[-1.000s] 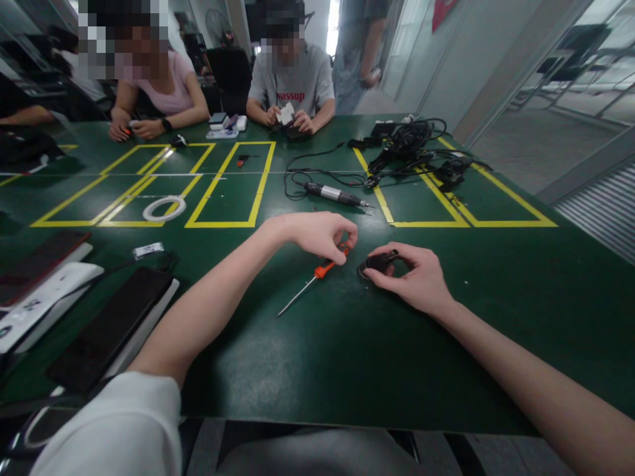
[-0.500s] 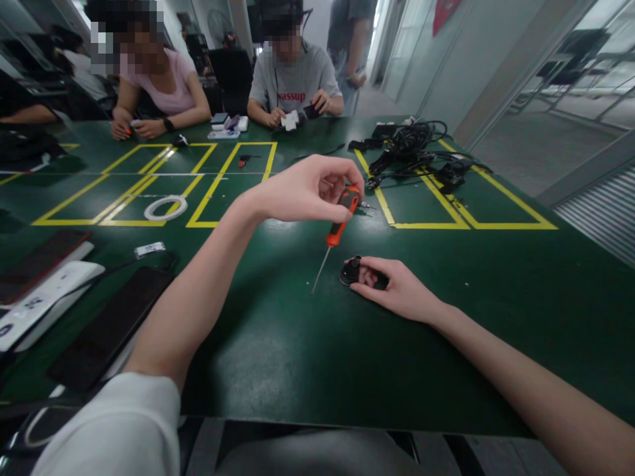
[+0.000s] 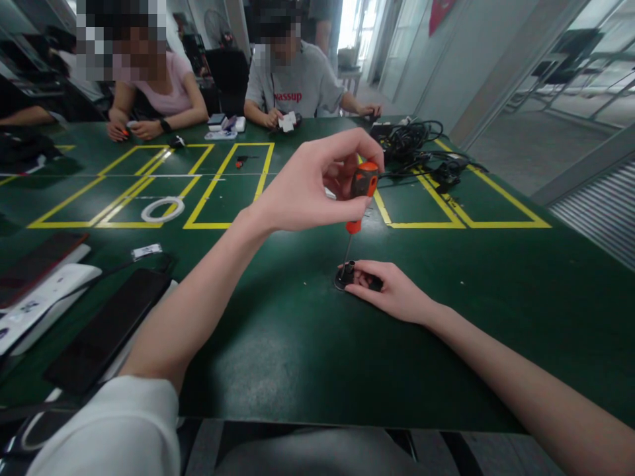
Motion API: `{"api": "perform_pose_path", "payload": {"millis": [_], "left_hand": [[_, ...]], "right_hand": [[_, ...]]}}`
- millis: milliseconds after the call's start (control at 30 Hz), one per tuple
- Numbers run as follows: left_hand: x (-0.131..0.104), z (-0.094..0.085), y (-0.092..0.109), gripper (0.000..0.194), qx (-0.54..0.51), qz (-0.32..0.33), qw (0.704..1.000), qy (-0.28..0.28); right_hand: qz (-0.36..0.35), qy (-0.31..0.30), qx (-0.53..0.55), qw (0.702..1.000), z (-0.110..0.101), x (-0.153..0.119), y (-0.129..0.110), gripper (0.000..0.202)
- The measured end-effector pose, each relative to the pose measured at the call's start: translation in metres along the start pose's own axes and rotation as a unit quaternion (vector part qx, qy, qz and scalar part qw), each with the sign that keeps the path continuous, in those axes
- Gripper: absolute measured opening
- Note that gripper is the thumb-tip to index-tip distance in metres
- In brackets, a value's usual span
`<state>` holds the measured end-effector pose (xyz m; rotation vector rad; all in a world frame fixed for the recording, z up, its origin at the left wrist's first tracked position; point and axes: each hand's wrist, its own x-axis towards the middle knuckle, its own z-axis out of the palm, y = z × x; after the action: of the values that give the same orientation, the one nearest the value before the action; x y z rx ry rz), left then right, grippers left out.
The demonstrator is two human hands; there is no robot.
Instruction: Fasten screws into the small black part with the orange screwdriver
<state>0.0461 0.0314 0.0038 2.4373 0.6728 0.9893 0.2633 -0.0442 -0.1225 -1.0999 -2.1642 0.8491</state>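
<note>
My left hand (image 3: pixel 322 182) is closed round the orange and black handle of a screwdriver (image 3: pixel 364 180). The thin shaft points down, nearly upright, and its tip meets a small round black part (image 3: pixel 342 277) with a short raised post. Low on the green table, my right hand (image 3: pixel 391 287) grips this black part from the right, fingers curled round it. My fingers partly cover the part, so its exact kind cannot be made out. Whether the tip sits in a screw is too small to see.
Tangled black cables (image 3: pixel 411 142) lie at the back right. A white tape roll (image 3: pixel 163 209), a dark phone (image 3: pixel 109 327) and a white power strip (image 3: pixel 47 297) are on the left. Across the green table (image 3: pixel 278 357) two people sit handling small things.
My left hand has moved right and turned the screwdriver more upright, bringing its tip onto the black part. My right hand has stayed nearly still. A person opposite has reached an arm toward the cables.
</note>
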Motion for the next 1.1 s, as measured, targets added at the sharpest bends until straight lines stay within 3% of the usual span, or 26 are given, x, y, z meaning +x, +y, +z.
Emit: {"api": "perform_pose_path", "payload": {"millis": [100,200,1100], "left_hand": [[0.0,0.006,-0.008,0.03,-0.036,0.068,0.997,0.006],[0.0,0.007,-0.009,0.026,-0.054,0.09,0.994,-0.002],[-0.003,0.0,0.002,0.024,-0.061,0.087,0.994,-0.032]], "right_hand": [[-0.001,0.001,0.002,1.0,0.0,0.0,0.0,0.024],[-0.002,0.003,0.002,1.0,0.001,0.001,0.001,0.023],[-0.008,0.002,0.002,1.0,0.002,0.001,0.004,0.02]]}}
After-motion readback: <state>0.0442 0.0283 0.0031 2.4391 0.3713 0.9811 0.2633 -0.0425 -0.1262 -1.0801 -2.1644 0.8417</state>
